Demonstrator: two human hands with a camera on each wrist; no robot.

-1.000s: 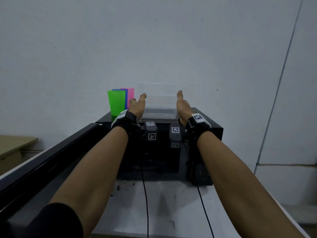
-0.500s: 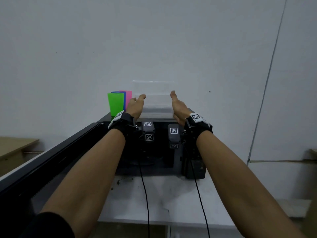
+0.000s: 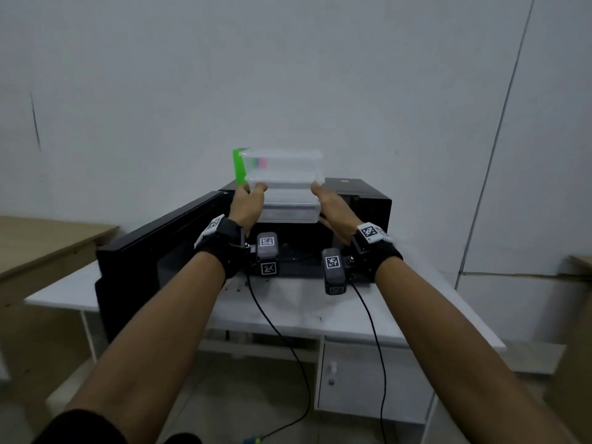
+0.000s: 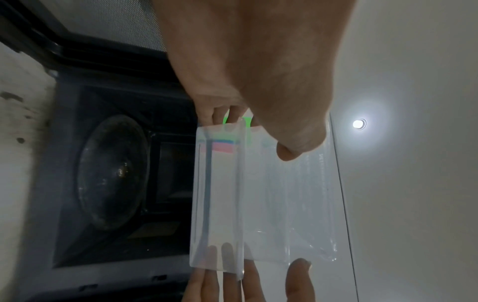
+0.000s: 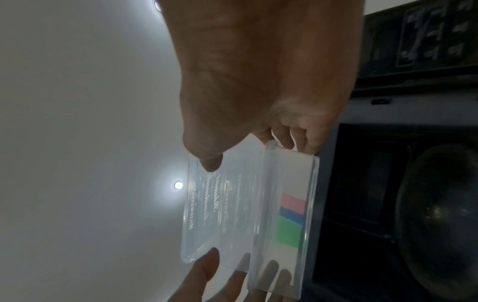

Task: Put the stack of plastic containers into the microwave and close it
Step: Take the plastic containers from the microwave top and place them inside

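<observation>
Two forearms reach up from the frame's bottom; the left hand (image 3: 246, 205) and right hand (image 3: 333, 208) grasp the stack of clear plastic containers (image 3: 285, 187) from either side at centre frame, before the open microwave (image 3: 368, 200). Its door (image 3: 153, 248) swings left. Green cup (image 3: 237, 165) stands behind.

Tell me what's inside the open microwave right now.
Inside the microwave only a round glass turntable shows on the floor. The stack of containers, gripped by both hands, hides part of the cavity.
</observation>
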